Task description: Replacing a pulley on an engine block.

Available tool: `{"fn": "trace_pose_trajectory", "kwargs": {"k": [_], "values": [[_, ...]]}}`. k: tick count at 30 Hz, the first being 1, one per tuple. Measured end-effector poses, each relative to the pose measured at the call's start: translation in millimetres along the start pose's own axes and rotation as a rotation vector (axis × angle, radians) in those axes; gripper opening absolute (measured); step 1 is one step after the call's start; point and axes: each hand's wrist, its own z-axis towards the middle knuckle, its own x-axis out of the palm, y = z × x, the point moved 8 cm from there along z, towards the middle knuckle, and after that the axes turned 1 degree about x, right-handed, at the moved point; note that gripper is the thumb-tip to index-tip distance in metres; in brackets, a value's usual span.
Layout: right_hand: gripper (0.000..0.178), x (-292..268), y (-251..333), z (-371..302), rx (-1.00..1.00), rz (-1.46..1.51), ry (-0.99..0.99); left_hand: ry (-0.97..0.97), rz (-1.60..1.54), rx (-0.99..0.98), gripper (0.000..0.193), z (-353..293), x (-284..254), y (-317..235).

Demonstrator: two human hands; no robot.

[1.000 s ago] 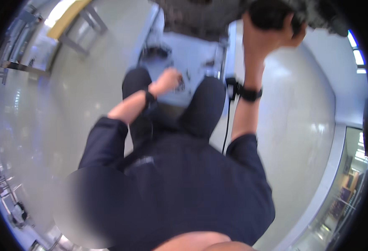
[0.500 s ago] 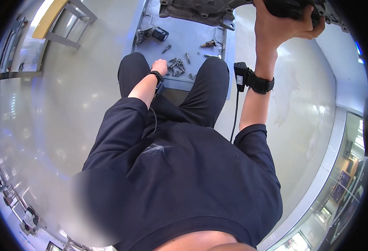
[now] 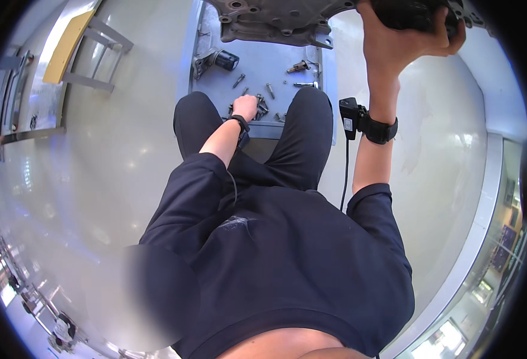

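Observation:
My right hand (image 3: 398, 48) is raised at the upper right, its fingers bent around a black rounded part (image 3: 404, 13) at the grey metal engine casting (image 3: 275, 24). The casting overhangs the far part of the blue-grey tray table and runs past the picture's top edge. Low between my knees, my left hand (image 3: 245, 106) is closed over a pile of bolts (image 3: 262, 109) near the table's front edge. Its curled fingertips are hidden, so what they hold cannot be made out. Single bolts (image 3: 270, 90) lie just beyond the pile.
On the tray table (image 3: 263, 66) lie a black cylindrical filter on a metal bracket (image 3: 223, 58), a brownish metal fitting (image 3: 298, 66) and a long bolt (image 3: 306, 85). A yellow-topped bench (image 3: 69, 48) stands at the far left. A cable (image 3: 345, 173) hangs from my right wrist device.
My left hand has moved right and slightly nearer, onto the bolt pile. My right hand keeps its grip on the black part. The view has shifted a little.

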Motion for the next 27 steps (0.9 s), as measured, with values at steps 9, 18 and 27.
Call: {"fn": "trace_pose_trajectory", "kwargs": {"k": [9,18,27], "values": [[0.109,6.1,2.8,-4.7,0.032,0.007,0.043,-0.126,-0.285,0.057,0.025,-52.7,-66.7,23.2],[0.088,-25.9,13.2,9.0,0.055,0.003,0.032,-0.302,-0.801,0.29,0.022,-152.2,-247.1,-54.3],[0.086,-19.2,4.7,8.4,0.059,-0.051,0.038,-0.64,-0.988,0.655,0.014,-200.1,-365.5,-100.6]]}}
